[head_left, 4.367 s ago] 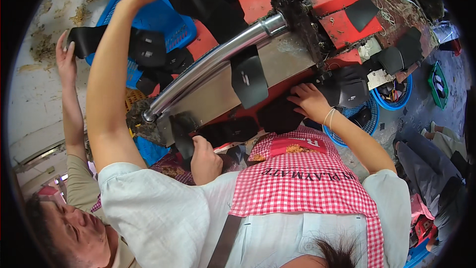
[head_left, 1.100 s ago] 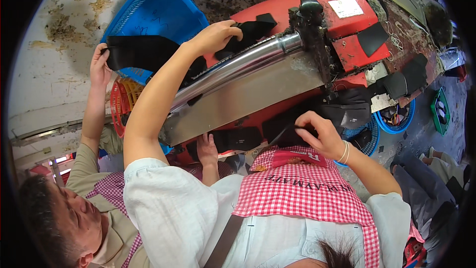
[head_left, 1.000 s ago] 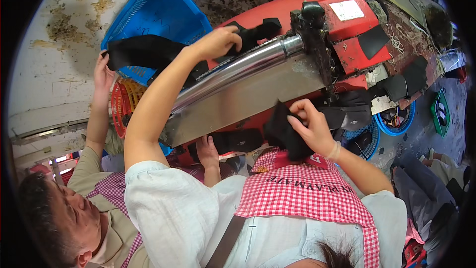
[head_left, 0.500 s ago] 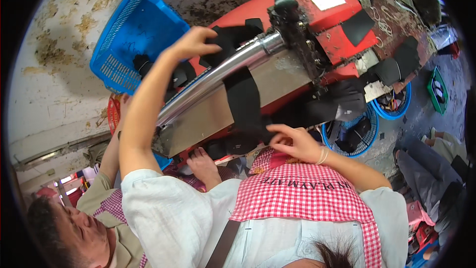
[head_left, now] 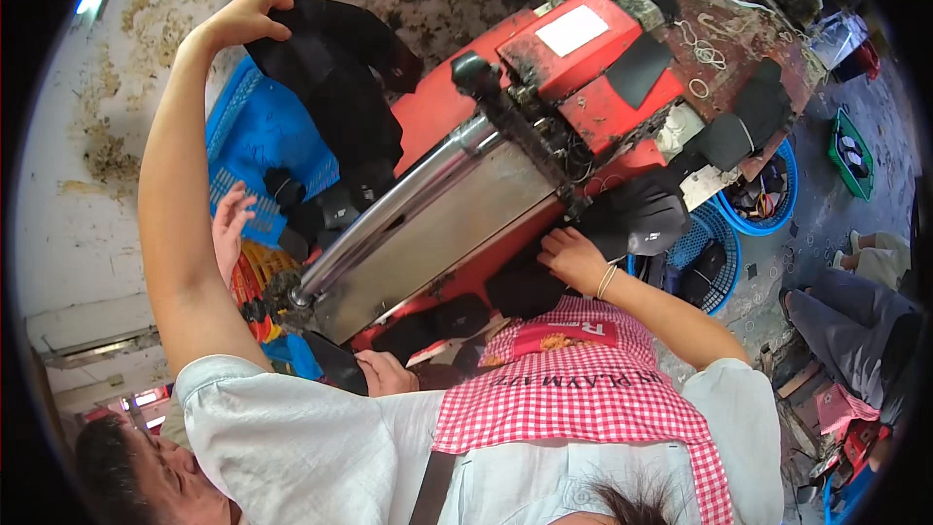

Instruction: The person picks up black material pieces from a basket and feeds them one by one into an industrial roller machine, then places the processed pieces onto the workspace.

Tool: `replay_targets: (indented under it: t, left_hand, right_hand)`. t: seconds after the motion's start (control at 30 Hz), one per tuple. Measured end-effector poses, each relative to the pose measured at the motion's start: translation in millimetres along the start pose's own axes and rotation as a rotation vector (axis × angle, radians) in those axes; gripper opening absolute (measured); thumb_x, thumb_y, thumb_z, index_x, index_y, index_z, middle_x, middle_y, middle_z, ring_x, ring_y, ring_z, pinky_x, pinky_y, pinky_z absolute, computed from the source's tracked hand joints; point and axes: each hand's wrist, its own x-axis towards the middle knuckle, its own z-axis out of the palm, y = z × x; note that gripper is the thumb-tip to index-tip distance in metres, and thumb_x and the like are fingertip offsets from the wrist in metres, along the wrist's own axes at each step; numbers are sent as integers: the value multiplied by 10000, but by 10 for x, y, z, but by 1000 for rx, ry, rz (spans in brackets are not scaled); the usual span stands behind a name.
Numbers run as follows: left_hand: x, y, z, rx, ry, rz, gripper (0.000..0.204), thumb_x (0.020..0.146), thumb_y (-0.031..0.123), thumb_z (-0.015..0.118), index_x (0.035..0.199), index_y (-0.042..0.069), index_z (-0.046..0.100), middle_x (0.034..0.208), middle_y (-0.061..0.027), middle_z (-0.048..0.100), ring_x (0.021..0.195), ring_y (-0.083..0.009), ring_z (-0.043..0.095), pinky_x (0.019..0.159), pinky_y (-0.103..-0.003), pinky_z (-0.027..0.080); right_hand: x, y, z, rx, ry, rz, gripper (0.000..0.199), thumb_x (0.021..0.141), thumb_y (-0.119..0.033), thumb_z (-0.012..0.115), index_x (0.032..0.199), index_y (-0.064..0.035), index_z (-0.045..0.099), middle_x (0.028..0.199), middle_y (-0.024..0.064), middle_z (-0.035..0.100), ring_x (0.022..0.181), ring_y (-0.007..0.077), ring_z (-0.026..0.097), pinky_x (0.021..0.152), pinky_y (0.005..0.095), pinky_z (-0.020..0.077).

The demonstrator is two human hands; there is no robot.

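My left hand (head_left: pixel 251 19) is raised at the far left, thumb and fingers pinching the edge of a black fabric piece (head_left: pixel 335 68). The cloth hangs over the far side of a red machine (head_left: pixel 466 73) and partly covers a blue basket (head_left: pixel 255 122). Below it stretch the machine's shiny metal roller (head_left: pixel 408 199) and a bare metal plate (head_left: pixel 466 224). On the near side, my right hand (head_left: pixel 575 261) has its fingers curled on black fabric, beside a stack of black pieces (head_left: pixel 637 214). Its fingertips partly sink into the dark cloth.
At the left, a co-worker's one hand (head_left: pixel 231 228) is near the basket; the other hand (head_left: pixel 387 372) is at the machine's near edge. Blue baskets (head_left: pixel 724 292) with black pieces stand on the floor at right. More black pieces (head_left: pixel 739 126) lie on the side table.
My left hand has moved far and left, lifting the black fabric off the machine. The black strip has left the plate. My right hand has moved up onto the black fabric, its fingers now curled.
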Motion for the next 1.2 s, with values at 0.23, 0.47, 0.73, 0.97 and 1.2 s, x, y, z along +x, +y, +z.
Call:
replay_targets:
  t: [0.23, 0.47, 0.73, 0.97, 1.2]
  left_hand:
    - [300, 793, -573, 138, 419, 310, 390, 656, 38, 542, 1045, 18, 528, 847, -190, 593, 841, -315, 577, 731, -373, 458]
    - [582, 2826, 209, 5, 571, 276, 307, 688, 64, 542, 992, 38, 508, 824, -190, 612, 794, -343, 611, 676, -398, 498]
    - [103, 3384, 1641, -243, 296, 595, 358, 705, 131, 593, 1046, 68, 505, 768, -138, 598, 746, -306, 606, 629, -397, 492]
    - [-467, 1612, 1308, -639, 605, 230, 197, 804, 223, 582, 768, 30, 605, 682, -92, 580, 615, -186, 559, 562, -309, 452]
    - [-522, 858, 2474, -795, -104, -82, 428, 872, 401, 506, 947, -13, 587, 858, -35, 578, 833, -125, 512, 765, -276, 412]
  right_hand:
    - [-16, 37, -24, 109, 50, -112, 129, 659, -107, 576, 783, -98, 543, 846, 37, 555, 889, 203, 521, 823, 325, 378]
    - [-106, 67, -329, 310, 201, -97, 77, 739, -156, 583, 784, -125, 529, 743, 33, 581, 770, 189, 570, 803, 340, 390]
    - [-62, -323, -902, 587, 157, 42, 131, 775, -145, 605, 886, -84, 573, 787, 102, 608, 689, 267, 602, 594, 334, 468]
    - [396, -477, -605, 1143, 338, 488, 351, 792, -185, 620, 1041, 51, 542, 671, 152, 555, 577, 155, 517, 563, 286, 428]
    - [754, -658, -356, 1373, 324, 490, 377, 786, -202, 635, 1046, 53, 540, 631, 74, 529, 597, 84, 494, 530, 252, 409]
